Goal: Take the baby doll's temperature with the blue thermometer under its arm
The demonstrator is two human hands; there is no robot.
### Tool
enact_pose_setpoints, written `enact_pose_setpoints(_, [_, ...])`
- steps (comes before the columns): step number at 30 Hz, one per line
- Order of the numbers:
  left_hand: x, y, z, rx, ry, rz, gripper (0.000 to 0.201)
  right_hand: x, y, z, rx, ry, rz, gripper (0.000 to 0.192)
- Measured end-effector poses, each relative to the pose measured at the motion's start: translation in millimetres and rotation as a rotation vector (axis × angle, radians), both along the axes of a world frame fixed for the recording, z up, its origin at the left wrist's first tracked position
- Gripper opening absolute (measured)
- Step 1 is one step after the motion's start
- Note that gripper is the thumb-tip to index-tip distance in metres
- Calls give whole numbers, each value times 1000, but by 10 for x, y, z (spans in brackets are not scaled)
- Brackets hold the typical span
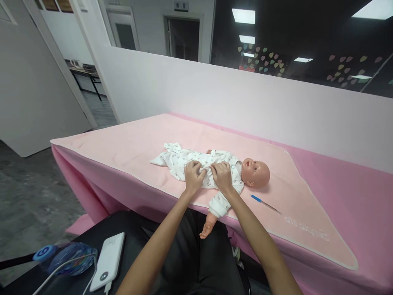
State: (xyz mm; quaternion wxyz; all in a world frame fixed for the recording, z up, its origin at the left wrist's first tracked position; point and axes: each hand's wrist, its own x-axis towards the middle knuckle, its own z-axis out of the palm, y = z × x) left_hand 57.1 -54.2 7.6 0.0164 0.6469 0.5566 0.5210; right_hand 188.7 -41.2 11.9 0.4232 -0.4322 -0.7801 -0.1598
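A baby doll (256,173) in a white printed romper (178,159) lies on its back on a pale pink mat (129,147), head to the right. One doll arm (211,219) hangs over the table's near edge. My left hand (193,177) and my right hand (221,175) rest side by side on the doll's torso, fingers pinching the romper's front fabric. A thin blue-capped stick, perhaps a thermometer (264,203), lies on the mat just right of my right forearm.
The mat covers a table draped in darker pink cloth (353,192), with a white partition wall (215,94) behind. At lower left lie a white power bank (108,261) with a cable and a blue bundle (69,256). Grey floor and a doorway are to the left.
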Motion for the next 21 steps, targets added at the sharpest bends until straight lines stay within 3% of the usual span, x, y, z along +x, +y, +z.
enact_pose_setpoints(4, [-52, 12, -2, 5, -209, 68, 18, -3, 6, -2, -1, 38, -6, 21])
enact_pose_setpoints(10, [-66, -9, 38, 24, -303, 364, 16, -2, -2, -10, 25, 114, -65, 19])
enact_pose_setpoints(21, [-120, 129, 20, -127, -174, 356, 33, 3, -49, 20, 46, 194, -181, 15])
